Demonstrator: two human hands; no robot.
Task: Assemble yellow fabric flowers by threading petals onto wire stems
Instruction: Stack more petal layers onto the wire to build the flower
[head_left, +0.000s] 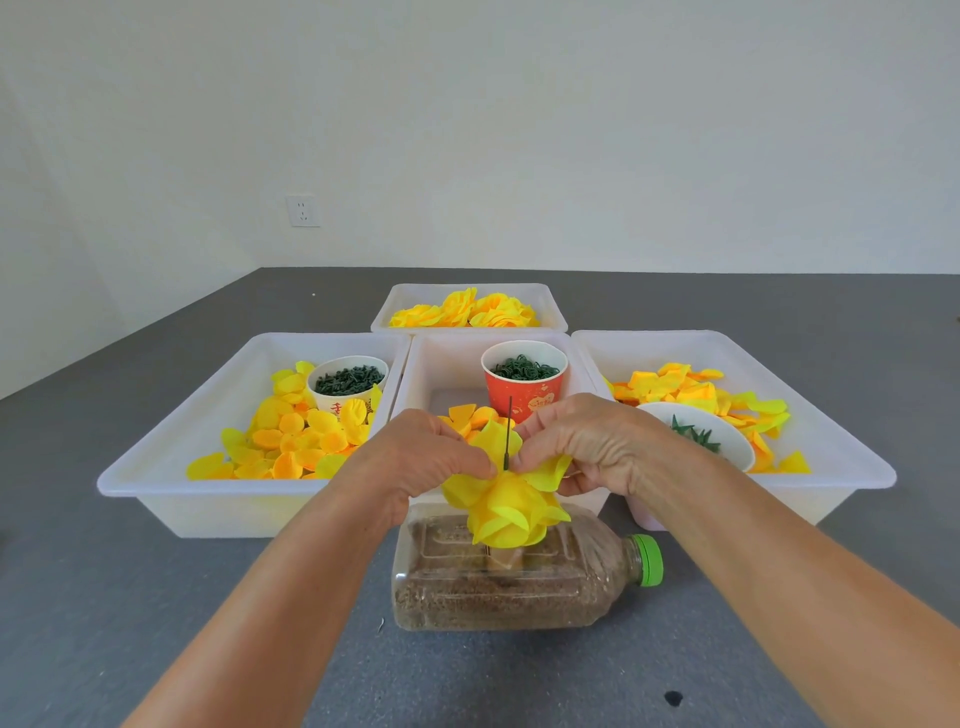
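- at centre frame, the left hand (415, 457) and right hand (582, 441) meet over a half-built yellow flower (506, 512), each pinching an edge of the top petal (493, 441) between thumb and fingertips.
- the wire stem (508, 434) stands nearly upright between the two hands, its dark tip poking above the petal toward the red cup (524, 387) behind; its long axis runs top to bottom in the frame.
- below the flower the stem appears to be planted in a clear bottle (514, 582) lying on its side on the grey table (156, 597), green cap (648, 560) pointing to the right; the exact point where it enters is hidden by the petals.
- both hands sit level with the wire, one on each side and about equally near, so the petal looks set to slide straight down the stem onto the layers already stacked.
- loose petals (291, 436) fill the left tray (171, 457) at left of frame, more lie in the right tray (841, 447), and finished flowers (467, 312) rest in the far tray (470, 293) at upper centre.
- a white cup (347, 382) and the red cup hold small dark green pieces.
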